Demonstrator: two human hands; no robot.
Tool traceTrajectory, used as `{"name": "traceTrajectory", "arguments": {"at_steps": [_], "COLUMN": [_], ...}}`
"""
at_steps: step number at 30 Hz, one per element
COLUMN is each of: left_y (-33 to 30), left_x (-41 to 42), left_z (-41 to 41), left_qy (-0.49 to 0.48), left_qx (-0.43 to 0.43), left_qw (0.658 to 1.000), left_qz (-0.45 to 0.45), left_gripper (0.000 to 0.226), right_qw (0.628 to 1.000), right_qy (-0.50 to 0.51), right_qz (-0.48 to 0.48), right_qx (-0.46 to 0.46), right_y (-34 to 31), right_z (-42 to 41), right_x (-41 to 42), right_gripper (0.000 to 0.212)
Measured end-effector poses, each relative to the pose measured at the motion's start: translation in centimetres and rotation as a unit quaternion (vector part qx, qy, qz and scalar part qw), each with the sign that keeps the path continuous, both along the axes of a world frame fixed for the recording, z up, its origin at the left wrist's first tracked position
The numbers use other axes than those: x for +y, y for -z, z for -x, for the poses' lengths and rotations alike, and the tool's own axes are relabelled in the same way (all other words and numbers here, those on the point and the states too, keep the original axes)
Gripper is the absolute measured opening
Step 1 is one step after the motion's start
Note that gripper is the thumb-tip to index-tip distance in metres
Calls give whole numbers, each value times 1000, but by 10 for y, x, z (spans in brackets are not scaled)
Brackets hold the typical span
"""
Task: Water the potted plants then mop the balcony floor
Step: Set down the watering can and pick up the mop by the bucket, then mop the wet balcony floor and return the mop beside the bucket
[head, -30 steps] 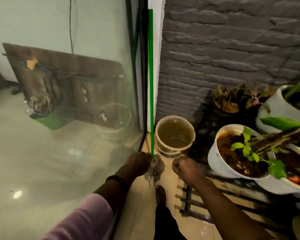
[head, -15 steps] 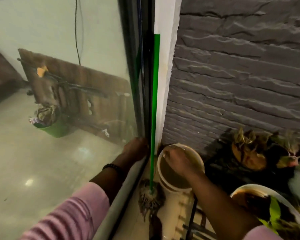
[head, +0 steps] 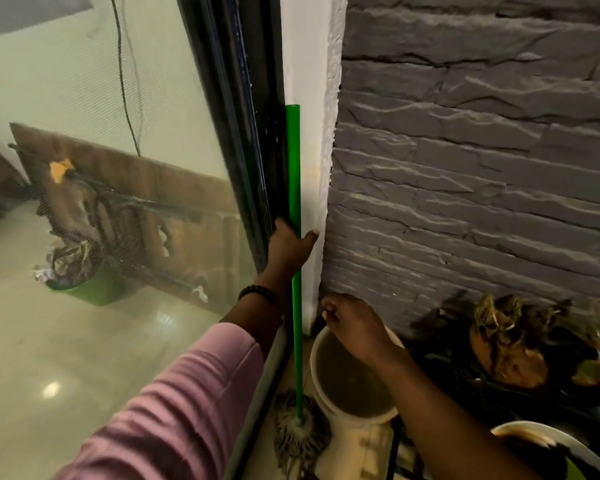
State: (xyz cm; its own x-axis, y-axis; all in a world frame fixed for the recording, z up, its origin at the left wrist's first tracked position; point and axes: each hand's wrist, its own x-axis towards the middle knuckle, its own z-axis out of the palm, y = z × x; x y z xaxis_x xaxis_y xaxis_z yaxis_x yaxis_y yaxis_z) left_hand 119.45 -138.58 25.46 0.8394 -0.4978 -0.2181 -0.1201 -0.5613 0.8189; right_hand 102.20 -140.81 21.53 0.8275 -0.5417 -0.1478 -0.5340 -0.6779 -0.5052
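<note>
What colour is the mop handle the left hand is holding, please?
Bright green mop handle, clearest in the head view.

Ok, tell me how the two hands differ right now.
The left hand is raised against the green mop handle, fingers spread around it; the right hand is lower, over the white bucket, at its far rim. The left wrist wears a dark bead bracelet; the right wrist shows none. Whether the right hand grips the rim cannot be told. Both are bare.
</note>
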Motion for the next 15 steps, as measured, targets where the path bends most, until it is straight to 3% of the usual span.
{"name": "traceTrajectory", "arguments": {"at_steps": [4, 8, 9, 12, 15], "left_y": [7, -6, -14, -40, -48], "left_x": [-3, 1, 1, 0, 8], "left_z": [2, 36, 45, 66, 78], "left_qy": [59, 108, 113, 121, 109], "left_qx": [28, 69, 81, 124, 125], "left_qw": [997, 973, 964, 947, 945], "left_qz": [38, 194, 229, 270, 281], "left_gripper": [46, 19, 19, 38, 42], "right_qw": [998, 989, 987, 971, 965], "right_qy": [36, 44, 52, 113, 98], "right_qz": [-58, -137, -149, -207, -232], "right_qx": [18, 18, 29, 42, 68], "right_y": [7, 14, 15, 18, 18], "right_z": [-9, -21, -25, -32, -35], "right_x": [-8, -11, -11, -7, -4], "right_gripper": [42, 67, 63, 21, 28]}}
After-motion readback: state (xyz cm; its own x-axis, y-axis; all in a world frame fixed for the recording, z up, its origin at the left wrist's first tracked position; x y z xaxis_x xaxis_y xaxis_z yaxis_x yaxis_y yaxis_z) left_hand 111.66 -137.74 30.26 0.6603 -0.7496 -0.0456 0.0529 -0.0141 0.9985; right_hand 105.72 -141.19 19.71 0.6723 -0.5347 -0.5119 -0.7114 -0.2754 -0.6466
